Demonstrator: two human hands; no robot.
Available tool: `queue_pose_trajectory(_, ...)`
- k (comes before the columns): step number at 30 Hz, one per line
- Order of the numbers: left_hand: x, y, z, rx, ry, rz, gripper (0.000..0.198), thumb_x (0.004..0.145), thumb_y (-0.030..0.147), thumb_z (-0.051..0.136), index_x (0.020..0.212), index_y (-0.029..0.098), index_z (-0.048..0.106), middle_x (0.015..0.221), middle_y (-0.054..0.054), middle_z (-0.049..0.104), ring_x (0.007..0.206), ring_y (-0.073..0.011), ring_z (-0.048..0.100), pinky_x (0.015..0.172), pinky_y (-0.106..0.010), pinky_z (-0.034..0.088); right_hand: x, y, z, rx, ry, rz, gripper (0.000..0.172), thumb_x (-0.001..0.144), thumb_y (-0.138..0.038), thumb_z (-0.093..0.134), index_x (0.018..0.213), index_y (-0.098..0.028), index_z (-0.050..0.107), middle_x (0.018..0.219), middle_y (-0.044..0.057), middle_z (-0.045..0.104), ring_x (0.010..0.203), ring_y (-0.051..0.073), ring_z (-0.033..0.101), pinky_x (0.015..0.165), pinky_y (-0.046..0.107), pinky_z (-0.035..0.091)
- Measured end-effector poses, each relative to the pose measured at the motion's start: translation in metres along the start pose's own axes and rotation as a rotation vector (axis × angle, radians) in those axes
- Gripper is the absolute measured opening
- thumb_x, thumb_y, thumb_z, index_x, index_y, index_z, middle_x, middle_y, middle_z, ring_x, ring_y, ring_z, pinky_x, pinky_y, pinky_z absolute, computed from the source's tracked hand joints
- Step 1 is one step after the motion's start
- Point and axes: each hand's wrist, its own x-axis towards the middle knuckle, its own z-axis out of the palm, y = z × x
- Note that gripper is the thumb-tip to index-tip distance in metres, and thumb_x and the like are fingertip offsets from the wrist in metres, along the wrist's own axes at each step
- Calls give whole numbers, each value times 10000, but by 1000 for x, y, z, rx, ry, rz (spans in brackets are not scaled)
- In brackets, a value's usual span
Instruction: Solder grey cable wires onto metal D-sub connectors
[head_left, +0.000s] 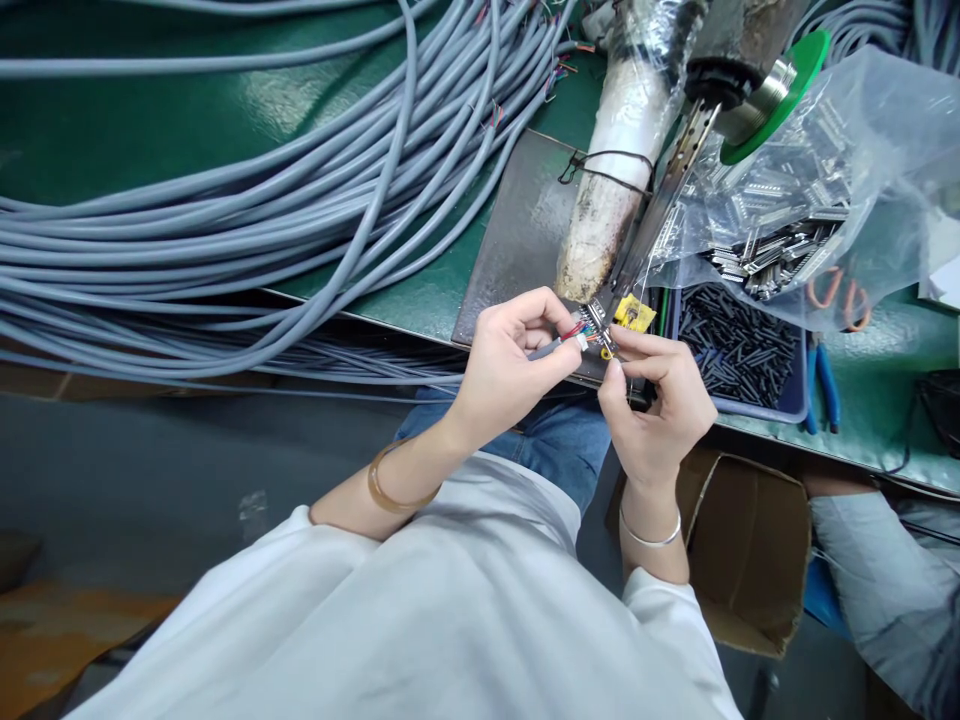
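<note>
My left hand (517, 345) is closed in a pinch around the stripped end of a grey cable, whose thin coloured wires (577, 330) fan out past the fingertips. Close by on the right, my right hand (660, 385) pinches what looks like a single thin wire (610, 349). Between the hands and just beyond them sits a small metal connector (595, 316) with a row of pins. A soldering iron (671, 180) slants down from above, its tip near the connector. Fingers partly hide the joint. Some yellow tape (634, 313) lies beside it.
Many grey cables (300, 220) sweep across the left of the green bench. A white tube (604, 190) and a green solder spool (780, 95) hang above a dark plate (517, 220). At right are a bag of connectors (795, 200), a bin of black sleeves (739, 345) and pliers (825, 385).
</note>
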Motion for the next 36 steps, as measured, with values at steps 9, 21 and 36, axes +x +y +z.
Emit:
queue_pose_trajectory(9, -4, 6, 5, 110, 40, 101, 134, 757, 126, 704, 697, 170, 593, 701, 16, 599, 576, -68, 526, 513, -183, 390, 6, 0, 0, -63, 47, -23, 145, 858, -112, 708, 880, -240, 644, 978, 12, 773, 922, 177, 742, 826, 350, 608)
queue_pose_trajectory(21, -1, -2, -1, 40, -28, -19, 162, 731, 153, 730, 697, 164, 572, 698, 7, 599, 577, -64, 518, 495, -172, 358, -4, -4, 0, -59, 31, 15, 102, 900, -145, 667, 896, -237, 622, 1004, 25, 786, 924, 173, 764, 770, 312, 633)
queue_pose_trajectory(36, -8, -3, -8, -139, -118, -104, 194, 739, 189, 767, 737, 153, 577, 699, 17, 633, 445, -16, 453, 406, -155, 333, -17, -15, -13, -69, 156, 96, 199, 867, -79, 706, 1000, -224, 676, 968, 15, 798, 840, 177, 790, 710, 281, 644)
